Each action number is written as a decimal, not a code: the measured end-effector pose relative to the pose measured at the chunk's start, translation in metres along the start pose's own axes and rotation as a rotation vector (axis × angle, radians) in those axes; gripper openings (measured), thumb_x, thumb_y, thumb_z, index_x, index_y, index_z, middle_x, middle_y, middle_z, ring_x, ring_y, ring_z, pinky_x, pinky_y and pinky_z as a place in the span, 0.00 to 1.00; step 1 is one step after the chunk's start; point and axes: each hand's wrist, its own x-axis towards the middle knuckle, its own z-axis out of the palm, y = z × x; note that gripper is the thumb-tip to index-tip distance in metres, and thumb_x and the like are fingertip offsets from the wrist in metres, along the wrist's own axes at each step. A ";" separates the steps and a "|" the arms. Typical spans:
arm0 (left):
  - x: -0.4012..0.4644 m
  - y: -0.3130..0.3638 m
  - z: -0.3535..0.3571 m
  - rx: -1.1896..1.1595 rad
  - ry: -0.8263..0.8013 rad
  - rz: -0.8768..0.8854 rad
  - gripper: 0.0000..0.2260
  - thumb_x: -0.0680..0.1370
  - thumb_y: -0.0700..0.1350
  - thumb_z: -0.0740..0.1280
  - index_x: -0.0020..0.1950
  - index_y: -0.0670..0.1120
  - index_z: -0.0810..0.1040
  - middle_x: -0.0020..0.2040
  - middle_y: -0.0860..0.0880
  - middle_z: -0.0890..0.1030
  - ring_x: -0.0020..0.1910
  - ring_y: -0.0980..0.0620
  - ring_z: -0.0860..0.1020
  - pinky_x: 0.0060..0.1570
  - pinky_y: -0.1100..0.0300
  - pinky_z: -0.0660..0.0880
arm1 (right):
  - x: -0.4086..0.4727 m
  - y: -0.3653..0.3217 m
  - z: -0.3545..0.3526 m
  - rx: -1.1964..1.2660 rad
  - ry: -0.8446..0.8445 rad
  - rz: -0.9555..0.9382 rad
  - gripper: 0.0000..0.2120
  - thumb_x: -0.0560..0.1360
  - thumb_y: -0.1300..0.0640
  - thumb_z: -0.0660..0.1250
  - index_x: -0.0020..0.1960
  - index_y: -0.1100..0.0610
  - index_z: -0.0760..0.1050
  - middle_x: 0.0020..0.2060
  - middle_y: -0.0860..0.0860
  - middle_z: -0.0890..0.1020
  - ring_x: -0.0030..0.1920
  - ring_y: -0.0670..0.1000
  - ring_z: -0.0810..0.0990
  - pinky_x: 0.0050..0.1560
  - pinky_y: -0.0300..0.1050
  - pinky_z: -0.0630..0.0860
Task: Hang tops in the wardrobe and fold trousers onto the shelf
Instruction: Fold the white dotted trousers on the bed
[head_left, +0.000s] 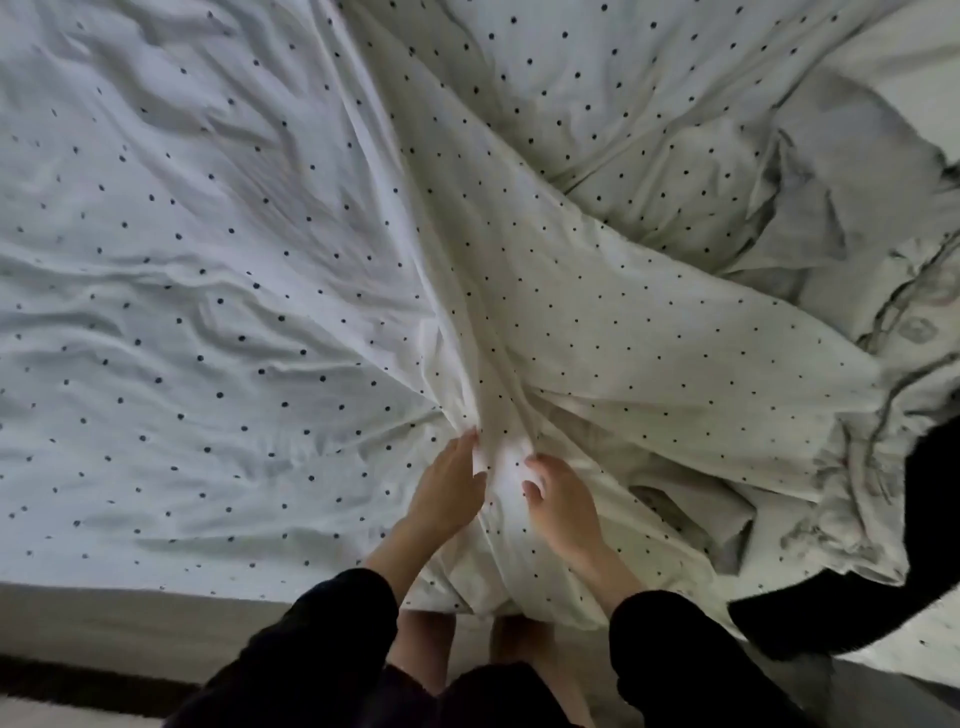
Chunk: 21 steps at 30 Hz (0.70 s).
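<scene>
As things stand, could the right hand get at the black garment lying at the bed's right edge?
Probably yes. The right hand is pinching the white dotted duvet, so it must let go first; nothing else lies between it and the black garment.

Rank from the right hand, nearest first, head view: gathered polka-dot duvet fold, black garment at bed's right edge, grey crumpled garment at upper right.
1. Gathered white polka-dot duvet fold: touched by the right hand, just ahead of it.
2. Black garment: to its right, at the bed's edge.
3. Grey crumpled garment: far right and up the bed.
</scene>
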 end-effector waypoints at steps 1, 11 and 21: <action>0.002 0.000 0.003 -0.046 0.032 -0.003 0.23 0.79 0.42 0.61 0.74 0.44 0.61 0.70 0.46 0.69 0.68 0.47 0.68 0.66 0.57 0.64 | -0.005 0.006 0.001 -0.005 0.014 0.003 0.17 0.80 0.58 0.59 0.68 0.58 0.70 0.66 0.51 0.73 0.67 0.50 0.70 0.67 0.41 0.63; -0.011 0.020 0.062 -0.489 0.052 -0.445 0.11 0.76 0.42 0.66 0.34 0.43 0.72 0.36 0.45 0.76 0.35 0.49 0.75 0.39 0.58 0.74 | -0.085 0.064 0.023 -0.188 0.001 0.003 0.20 0.78 0.51 0.61 0.68 0.56 0.71 0.64 0.55 0.70 0.63 0.56 0.70 0.61 0.49 0.66; -0.017 0.137 0.065 -1.012 -0.029 -0.349 0.04 0.78 0.34 0.63 0.44 0.37 0.76 0.33 0.41 0.81 0.30 0.50 0.81 0.39 0.56 0.82 | -0.079 0.082 -0.041 -0.063 0.237 0.080 0.30 0.72 0.34 0.62 0.63 0.55 0.69 0.56 0.51 0.78 0.55 0.53 0.78 0.55 0.50 0.74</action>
